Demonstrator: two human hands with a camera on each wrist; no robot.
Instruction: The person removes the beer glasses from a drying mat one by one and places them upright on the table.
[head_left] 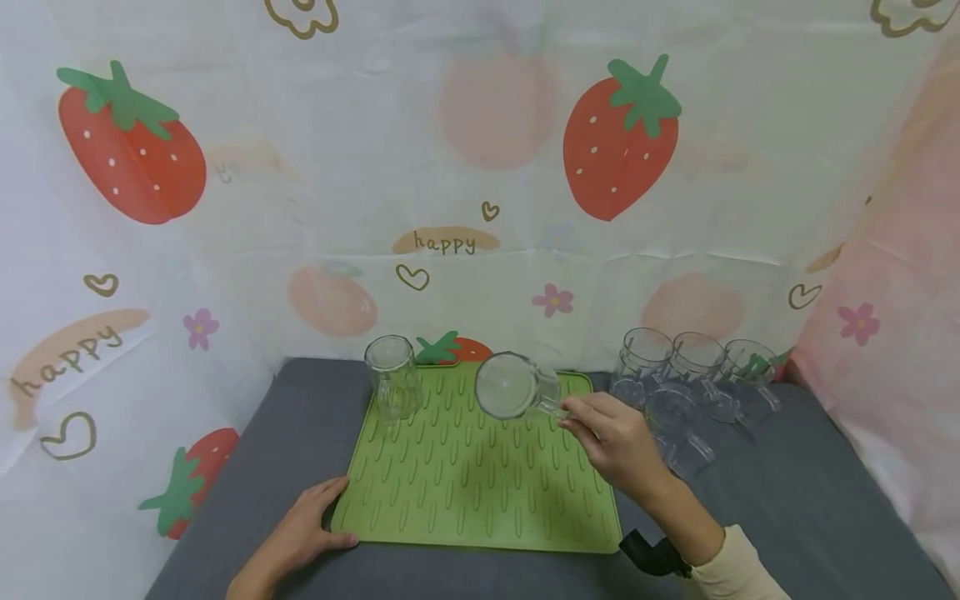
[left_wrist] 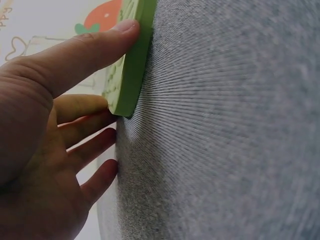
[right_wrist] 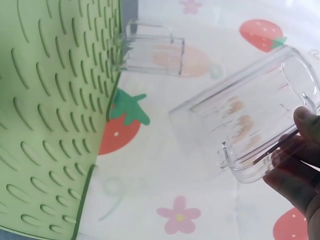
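Above the green ribbed mat (head_left: pixel 480 500), my right hand (head_left: pixel 618 442) grips a clear glass mug (head_left: pixel 506 385) by its handle. The mug is tilted, with one round end toward the head camera; in the right wrist view the held mug (right_wrist: pixel 245 115) hangs at a slant, apart from the mat. My left hand (head_left: pixel 296 533) touches the mat's front left corner. Its thumb (left_wrist: pixel 95 52) lies along the front edge and its other fingers reach past the left side, fairly straight. A second glass mug (head_left: pixel 393 379) stands on the mat's back left corner.
Several more clear mugs (head_left: pixel 697 358) are grouped close together on the grey cloth (head_left: pixel 795 500), right of the mat. A white sheet with printed strawberries (head_left: pixel 621 150) hangs behind the table and along both sides.
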